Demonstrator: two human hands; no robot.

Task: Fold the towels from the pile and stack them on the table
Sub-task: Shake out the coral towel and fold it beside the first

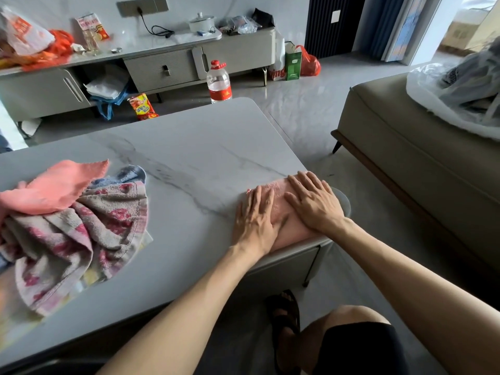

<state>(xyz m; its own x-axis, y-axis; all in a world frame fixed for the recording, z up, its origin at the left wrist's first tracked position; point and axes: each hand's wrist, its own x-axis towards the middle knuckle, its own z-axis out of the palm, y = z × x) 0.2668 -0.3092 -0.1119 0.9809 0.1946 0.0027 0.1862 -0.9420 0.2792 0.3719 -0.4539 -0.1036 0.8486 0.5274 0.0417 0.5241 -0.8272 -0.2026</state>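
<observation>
A folded pink towel lies at the right end of the marble table, close to its front edge. My left hand and my right hand both rest flat on top of it, fingers spread, palms down. At the table's left end sits the unfolded pile: a salmon-pink cloth on top, a grey towel with pink flowers under it, and a blue towel peeking out behind.
A beige sofa stands to the right with a plastic-wrapped bundle on it. Beyond the table stand a water bottle, a snack bag and a cluttered low cabinet. My knee and sandalled foot are below the table's edge.
</observation>
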